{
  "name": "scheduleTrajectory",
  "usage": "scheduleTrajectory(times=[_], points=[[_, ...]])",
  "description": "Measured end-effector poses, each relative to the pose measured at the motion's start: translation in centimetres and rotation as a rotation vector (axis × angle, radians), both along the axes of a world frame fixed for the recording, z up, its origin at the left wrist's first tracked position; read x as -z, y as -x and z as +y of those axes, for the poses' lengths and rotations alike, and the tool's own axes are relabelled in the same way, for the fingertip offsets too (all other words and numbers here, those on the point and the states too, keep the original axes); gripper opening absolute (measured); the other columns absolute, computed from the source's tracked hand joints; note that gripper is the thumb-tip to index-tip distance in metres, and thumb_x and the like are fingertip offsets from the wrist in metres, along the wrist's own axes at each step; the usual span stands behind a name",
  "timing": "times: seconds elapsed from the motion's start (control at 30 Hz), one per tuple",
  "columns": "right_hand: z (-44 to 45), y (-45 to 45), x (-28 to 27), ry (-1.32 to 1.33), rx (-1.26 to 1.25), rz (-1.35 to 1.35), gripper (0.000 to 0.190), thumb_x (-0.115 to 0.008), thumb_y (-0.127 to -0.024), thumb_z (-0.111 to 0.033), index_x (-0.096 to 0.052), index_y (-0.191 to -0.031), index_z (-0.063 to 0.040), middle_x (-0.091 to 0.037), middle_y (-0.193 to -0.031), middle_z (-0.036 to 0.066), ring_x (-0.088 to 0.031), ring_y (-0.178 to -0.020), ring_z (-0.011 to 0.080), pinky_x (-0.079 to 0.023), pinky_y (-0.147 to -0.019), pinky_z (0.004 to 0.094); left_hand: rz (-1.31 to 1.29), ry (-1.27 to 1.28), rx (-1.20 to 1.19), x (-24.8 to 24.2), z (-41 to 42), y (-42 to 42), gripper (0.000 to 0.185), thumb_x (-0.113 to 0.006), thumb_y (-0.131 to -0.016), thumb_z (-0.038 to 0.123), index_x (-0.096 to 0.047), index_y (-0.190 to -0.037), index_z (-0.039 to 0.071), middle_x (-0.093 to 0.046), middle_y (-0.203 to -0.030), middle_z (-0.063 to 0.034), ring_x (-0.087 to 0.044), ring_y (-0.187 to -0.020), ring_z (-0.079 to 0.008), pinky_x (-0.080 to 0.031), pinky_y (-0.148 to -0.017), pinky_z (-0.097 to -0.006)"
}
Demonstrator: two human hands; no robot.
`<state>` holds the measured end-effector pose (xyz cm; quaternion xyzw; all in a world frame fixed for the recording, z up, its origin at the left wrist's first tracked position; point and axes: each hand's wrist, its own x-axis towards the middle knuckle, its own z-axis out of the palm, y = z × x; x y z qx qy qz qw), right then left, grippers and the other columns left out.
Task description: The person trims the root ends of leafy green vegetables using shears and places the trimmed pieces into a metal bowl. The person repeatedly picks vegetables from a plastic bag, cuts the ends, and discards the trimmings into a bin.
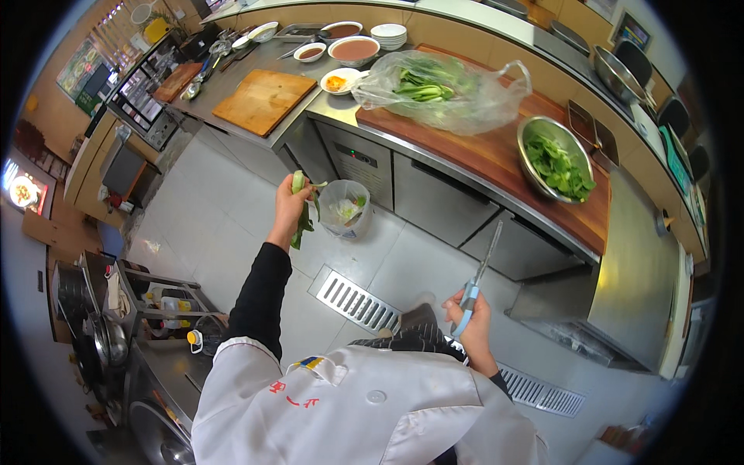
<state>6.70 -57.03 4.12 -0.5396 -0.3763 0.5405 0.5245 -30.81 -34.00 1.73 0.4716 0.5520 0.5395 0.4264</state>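
My left hand (289,203) grips a stalk of leafy green vegetable (304,224), its pale cut end up and its leaves hanging down. Just right of it, on the floor, stands a clear plastic bin (345,228) with scraps inside. My right hand (475,325) is closed round the blue-grey handles of kitchen scissors (482,261), blades pointing up and away from me. On the reddish wooden board (442,152) lie a clear plastic bag (488,113) of leafy greens (427,81) and, at its right, a steel bowl (526,165) holding green leaves (555,165).
A pale cutting board (264,102) lies on the steel counter at the left, near bowls of reddish sauce (354,51) and stacked white bowls (389,36). Metal drain grates (357,299) are set in the floor. A steel shelf with bottles (177,304) stands at the lower left.
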Motion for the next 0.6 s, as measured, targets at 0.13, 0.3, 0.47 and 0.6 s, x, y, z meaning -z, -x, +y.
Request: scheduleTrajectory(times=[0.13,0.3,0.47,0.6], points=[[5.4,0.0,1.5,0.000,0.020,-0.002,0.016,-0.068,-0.085,-0.004,-0.055,-0.094,-0.002,-0.063,-0.079,0.006,-0.062,-0.066,0.0118,-0.052,-0.056,0.0250,0.241,0.033,0.002,2.9,7.2,2.8,0.009,-0.061,-0.086,0.002,-0.058,-0.095,0.002,-0.061,-0.083,-0.0032,-0.058,-0.072,-0.0127,-0.046,-0.066,-0.0281],[14.9,0.8,2.8,0.076,-0.053,0.048,0.015,-0.068,-0.086,-0.005,-0.054,-0.093,-0.002,-0.062,-0.078,0.005,-0.060,-0.065,0.0107,-0.049,-0.054,0.0232,0.395,0.169,0.058,7.4,13.9,5.0,0.021,-0.066,-0.084,0.006,-0.061,-0.104,0.001,-0.062,-0.081,-0.0039,-0.059,-0.067,-0.0132,-0.048,-0.062,-0.0282],[25.3,2.7,3.5,0.052,-0.426,-0.321,0.032,-0.075,-0.082,-0.022,-0.053,-0.093,-0.002,-0.058,-0.072,0.004,-0.055,-0.060,0.0141,-0.045,-0.056,0.0275,0.033,0.394,0.301,7.3,14.9,5.0,0.028,-0.062,-0.092,0.012,-0.050,-0.117,0.005,-0.058,-0.081,-0.0054,-0.057,-0.064,-0.0138,-0.049,-0.059,-0.0273],[31.5,6.9,4.2,-0.186,-0.748,-0.654,0.056,-0.076,-0.075,-0.048,-0.051,-0.095,-0.002,-0.059,-0.075,0.013,-0.060,-0.067,0.0306,-0.048,-0.063,0.0374,-0.280,0.475,0.476,4.7,12.5,4.6,0.035,-0.058,-0.096,0.019,-0.037,-0.122,0.007,-0.055,-0.079,-0.0061,-0.054,-0.062,-0.0123,-0.047,-0.058,-0.0263]])
